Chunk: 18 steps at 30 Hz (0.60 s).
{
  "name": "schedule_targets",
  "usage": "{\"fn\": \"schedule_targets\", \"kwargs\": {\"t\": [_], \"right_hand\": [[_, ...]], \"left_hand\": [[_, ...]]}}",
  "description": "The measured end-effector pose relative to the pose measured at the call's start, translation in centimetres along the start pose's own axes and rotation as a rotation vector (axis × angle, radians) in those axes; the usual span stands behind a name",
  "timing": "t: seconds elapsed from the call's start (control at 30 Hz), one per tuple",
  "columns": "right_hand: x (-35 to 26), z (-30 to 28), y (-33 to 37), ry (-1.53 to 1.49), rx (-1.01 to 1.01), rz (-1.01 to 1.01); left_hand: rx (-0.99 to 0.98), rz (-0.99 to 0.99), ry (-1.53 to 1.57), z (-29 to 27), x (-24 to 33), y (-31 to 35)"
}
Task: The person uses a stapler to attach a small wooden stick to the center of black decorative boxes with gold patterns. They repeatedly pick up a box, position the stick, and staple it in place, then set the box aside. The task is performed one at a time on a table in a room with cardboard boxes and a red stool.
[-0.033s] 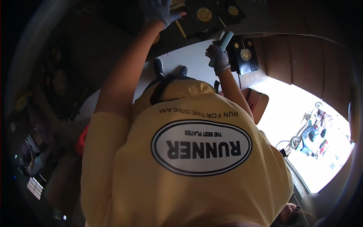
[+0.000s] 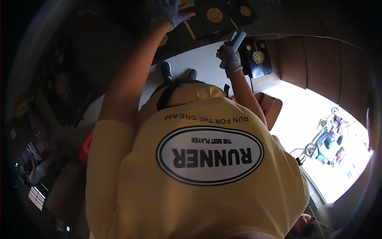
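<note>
My left hand (image 2: 165,15), in a grey glove, reaches over a dark work surface at the top. Its thumb points out to the right, apart from the fingers, which are partly lost in shadow. Beside it lie several flat black pieces (image 2: 203,23) with round gold emblems; whether it touches them I cannot tell. My right hand (image 2: 229,59), gloved too, is closed around a pale blue-green bar-shaped object (image 2: 238,41) that sticks up past the fingers. The exact kind of this object does not show. That hand is in front of the surface's near edge, above the floor.
Right of my right hand stands a black box-like item (image 2: 258,59) with gold emblems. Brown panels (image 2: 322,65) line the right side, near a bright opening with a parked scooter (image 2: 328,141) outside. A reddish-brown box-like thing (image 2: 272,109) stands by my right forearm. More black-and-gold pieces (image 2: 61,87) lie at left.
</note>
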State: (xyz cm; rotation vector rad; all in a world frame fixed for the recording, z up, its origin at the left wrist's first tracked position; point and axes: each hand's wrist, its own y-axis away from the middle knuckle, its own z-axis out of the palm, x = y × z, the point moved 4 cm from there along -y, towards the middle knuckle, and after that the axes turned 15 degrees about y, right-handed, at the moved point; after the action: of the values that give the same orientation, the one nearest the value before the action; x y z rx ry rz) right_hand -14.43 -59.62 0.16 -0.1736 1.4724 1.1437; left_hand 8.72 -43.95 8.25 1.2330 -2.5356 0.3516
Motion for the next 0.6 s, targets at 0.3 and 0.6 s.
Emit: {"fn": "schedule_targets", "kwargs": {"t": [0.3,0.6], "right_hand": [[-1.6,-2.4,-1.8,0.372,0.069,-0.028],[-1.8,-3.8,-4.2,0.385,-0.139,-0.062]], "left_hand": [[-0.444,-0.068,-0.029,-1.7,0.2,-0.6],[-0.481,-0.119,-0.063,-0.6,-0.7,-0.7]]}}
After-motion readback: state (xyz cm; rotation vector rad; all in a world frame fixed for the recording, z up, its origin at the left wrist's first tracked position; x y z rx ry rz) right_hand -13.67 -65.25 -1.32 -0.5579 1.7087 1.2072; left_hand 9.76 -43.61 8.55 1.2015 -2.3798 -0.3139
